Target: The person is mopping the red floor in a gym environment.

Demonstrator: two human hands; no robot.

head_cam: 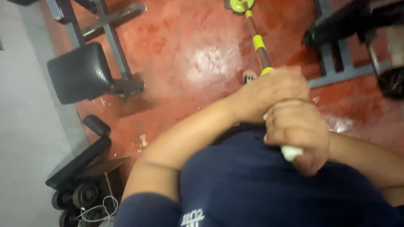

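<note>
Left hand [269,90] and right hand [296,132] grip mop handle [257,42] (2 fists stacked).

A single head-worn camera looks steeply down past the person's chest, close on the left hand [269,90] and right hand [296,130] in the frame's right half. Beyond them it faces the red floor [185,46], which runs to the top edge. No second view is there to share any part.
</note>
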